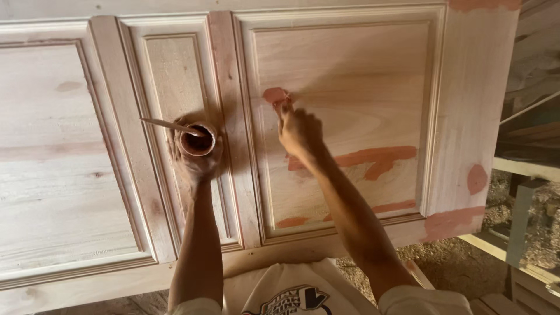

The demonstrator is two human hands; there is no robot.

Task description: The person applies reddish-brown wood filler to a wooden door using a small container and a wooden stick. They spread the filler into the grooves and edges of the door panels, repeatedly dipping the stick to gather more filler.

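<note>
The single head-worn camera looks steeply down and forward from just above the person's chest, close over both outstretched arms onto the panelled wooden door (361, 70), which fills most of the frame, with sawdust-strewn floor (461, 262) at lower right.

Two bare forearms lead up to the left hand (197, 156) and the right hand (298, 131). Short white sleeves end above the elbows. The white cotton T-shirt (291, 289) carries a dark printed graphic across its chest.
</note>
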